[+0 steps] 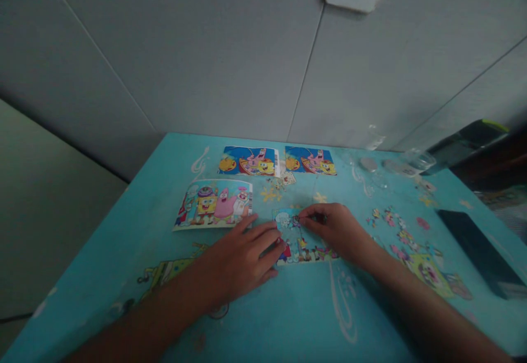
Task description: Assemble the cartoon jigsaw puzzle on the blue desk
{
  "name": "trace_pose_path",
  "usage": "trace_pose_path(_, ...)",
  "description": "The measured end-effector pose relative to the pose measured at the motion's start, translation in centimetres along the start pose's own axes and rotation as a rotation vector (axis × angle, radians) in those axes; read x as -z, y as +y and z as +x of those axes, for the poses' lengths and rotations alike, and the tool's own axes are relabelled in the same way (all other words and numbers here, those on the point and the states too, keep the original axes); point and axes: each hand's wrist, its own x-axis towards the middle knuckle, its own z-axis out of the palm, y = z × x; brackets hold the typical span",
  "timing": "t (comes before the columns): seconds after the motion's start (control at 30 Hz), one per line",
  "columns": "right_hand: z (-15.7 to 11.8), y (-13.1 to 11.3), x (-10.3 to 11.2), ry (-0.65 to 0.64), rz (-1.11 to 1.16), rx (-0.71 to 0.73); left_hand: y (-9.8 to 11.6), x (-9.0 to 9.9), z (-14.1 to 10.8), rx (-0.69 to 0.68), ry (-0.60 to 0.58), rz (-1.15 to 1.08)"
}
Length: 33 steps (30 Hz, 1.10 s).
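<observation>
A partly assembled cartoon jigsaw puzzle [305,253] lies flat on the turquoise tablecloth. My left hand [247,253] rests at its left edge, fingers apart, with the fingertips on or beside the puzzle. My right hand [335,228] is over the puzzle's upper part, thumb and forefinger pinched on a small dark piece whose outline is hard to make out. Left of the puzzle, behind my left hand, lies a printed picture card [218,205] showing cartoon figures. Loose puzzle pieces [405,236] are scattered to the right of my right hand.
Two blue cartoon pictures [249,161] [310,161] lie near the wall. Clear containers [418,161] and a round lid [368,164] stand at the back right. A dark flat object [480,250] lies at the right. The wall [230,55] borders the table's back edge.
</observation>
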Motion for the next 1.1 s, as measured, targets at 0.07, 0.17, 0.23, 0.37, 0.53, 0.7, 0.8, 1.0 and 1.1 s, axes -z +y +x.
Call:
trace_pose_path(0.07, -0.1, 0.0, 0.0, -0.005, -0.014, -0.009, 0.0, 0.0, 0.1, 0.002, 0.003, -0.003)
trace_pose_path(0.17, -0.1, -0.2, 0.0, -0.006, -0.046, -0.006, 0.1, 0.1, 0.2, 0.003, 0.0, -0.002)
trace_pose_path(0.23, 0.0, -0.2, 0.1, -0.006, -0.06, 0.002, 0.1, 0.2, 0.2, 0.004, -0.005, -0.002)
trace_pose_path(0.37, 0.0, -0.3, 0.0, 0.003, -0.091, 0.027, 0.2, 0.2, 0.2, 0.004, -0.02, -0.001)
trace_pose_path(0.53, 0.0, -0.3, -0.5, 0.047, -0.141, 0.045, 0.1, -0.1, 0.0, 0.0, 0.006, 0.003)
trace_pose_path(0.7, -0.3, 0.1, -0.8, 0.103, -0.169, 0.09, 0.2, 0.1, 0.1, 0.01, -0.008, 0.008)
trace_pose_path(0.8, -0.9, 0.5, -0.8, 0.121, -0.177, 0.169, 0.2, 0.2, 0.1, 0.013, -0.012, 0.004)
trace_pose_path(1.0, -2.4, 1.1, -1.3, 0.115, -0.362, 0.342, 0.1, 0.0, 0.2, 0.014, -0.001, 0.004)
trace_pose_path(1.1, -2.6, 1.0, -1.5, 0.116, -0.463, 0.377, 0.2, 0.0, 0.2, 0.013, -0.005, 0.013)
